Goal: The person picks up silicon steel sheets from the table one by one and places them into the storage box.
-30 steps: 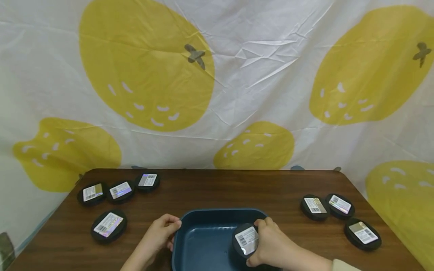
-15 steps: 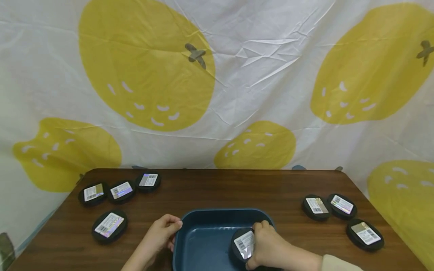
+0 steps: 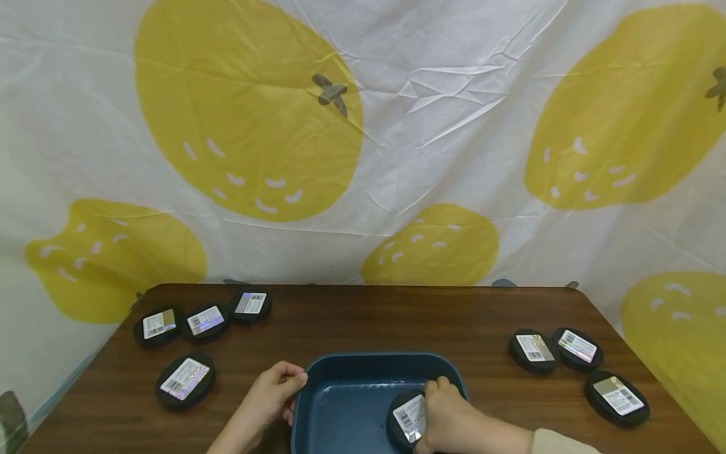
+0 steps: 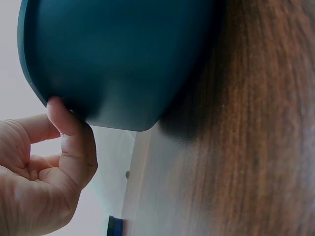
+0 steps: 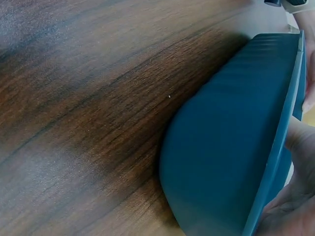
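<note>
A dark blue rectangular basin (image 3: 386, 361) stands at the near middle of the table in the head view. My left hand (image 3: 276, 392) pinches its left rim between thumb and fingers; the left wrist view shows this hand (image 4: 54, 169) at the basin's outer wall (image 4: 123, 64). Inside the basin, on its right side, my right hand (image 3: 452, 415) grips a round black tin with a white barcode label (image 3: 407, 417). Whether the tin touches the basin floor is hard to tell. In the right wrist view the basin wall (image 5: 221, 132) hides most of the right hand (image 5: 298, 189).
Several similar black tins lie on the brown wooden table (image 3: 340, 321): a group with one nearer tin (image 3: 184, 380) at the left, and three at the right, the nearest tin (image 3: 616, 398) by the edge. Behind hangs a white cloth (image 3: 442, 139) with yellow fruit prints.
My right hand has lowered the tin slightly within the basin and shifted it a little. The left hand keeps its pinch on the rim. The whole head view has drifted slightly.
</note>
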{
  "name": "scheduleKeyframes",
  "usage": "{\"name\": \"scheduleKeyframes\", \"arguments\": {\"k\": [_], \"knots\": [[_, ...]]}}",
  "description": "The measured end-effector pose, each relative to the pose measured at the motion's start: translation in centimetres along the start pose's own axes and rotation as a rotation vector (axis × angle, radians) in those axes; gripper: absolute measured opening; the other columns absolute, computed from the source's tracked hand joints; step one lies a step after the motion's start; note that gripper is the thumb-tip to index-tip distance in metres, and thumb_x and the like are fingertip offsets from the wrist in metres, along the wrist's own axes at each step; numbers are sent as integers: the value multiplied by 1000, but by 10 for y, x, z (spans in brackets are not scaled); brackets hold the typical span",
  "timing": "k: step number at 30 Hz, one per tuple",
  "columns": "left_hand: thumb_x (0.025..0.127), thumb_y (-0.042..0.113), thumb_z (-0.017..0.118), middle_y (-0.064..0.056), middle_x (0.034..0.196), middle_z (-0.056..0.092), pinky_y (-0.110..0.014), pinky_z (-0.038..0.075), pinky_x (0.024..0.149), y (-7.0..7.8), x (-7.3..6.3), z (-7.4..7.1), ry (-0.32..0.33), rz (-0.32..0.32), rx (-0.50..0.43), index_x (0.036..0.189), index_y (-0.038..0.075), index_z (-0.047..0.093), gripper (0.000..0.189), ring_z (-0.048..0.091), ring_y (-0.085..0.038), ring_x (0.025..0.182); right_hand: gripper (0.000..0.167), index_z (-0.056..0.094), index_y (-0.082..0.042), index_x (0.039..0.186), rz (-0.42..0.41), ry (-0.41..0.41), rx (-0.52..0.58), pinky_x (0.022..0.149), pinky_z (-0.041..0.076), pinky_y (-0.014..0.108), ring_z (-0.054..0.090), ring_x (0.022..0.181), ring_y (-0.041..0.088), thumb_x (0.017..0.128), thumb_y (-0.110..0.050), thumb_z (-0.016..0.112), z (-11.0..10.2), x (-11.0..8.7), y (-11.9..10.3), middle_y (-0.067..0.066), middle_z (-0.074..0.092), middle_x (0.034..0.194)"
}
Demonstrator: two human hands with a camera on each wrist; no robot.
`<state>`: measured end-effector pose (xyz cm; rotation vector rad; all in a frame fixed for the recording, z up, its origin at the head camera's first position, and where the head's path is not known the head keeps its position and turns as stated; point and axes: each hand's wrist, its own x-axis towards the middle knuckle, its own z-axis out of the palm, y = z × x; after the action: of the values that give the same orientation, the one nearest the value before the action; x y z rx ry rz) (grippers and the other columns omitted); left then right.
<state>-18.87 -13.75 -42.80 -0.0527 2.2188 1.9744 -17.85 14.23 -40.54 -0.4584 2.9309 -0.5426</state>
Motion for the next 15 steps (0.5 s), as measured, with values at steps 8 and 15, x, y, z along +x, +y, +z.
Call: {"name": "scheduleKeyframes", "arguments": {"k": [8,15], "knots": [[92,10,53,-2,71,51,-21,43,43,0,0,0,0,-9,4,105,-11,49,25,47,-12,52,69,52,9,91,-68,3,-17,67,47,45,47,74,28,39,-19,87,4,-1,4,14,44,82],[92,9,53,-2,71,51,-21,43,42,0,-1,0,6,-11,-1,105,-11,49,25,47,-13,51,70,50,9,94,-68,-25,-6,69,48,46,47,76,28,40,-14,88,3,-1,3,14,44,85]]}}
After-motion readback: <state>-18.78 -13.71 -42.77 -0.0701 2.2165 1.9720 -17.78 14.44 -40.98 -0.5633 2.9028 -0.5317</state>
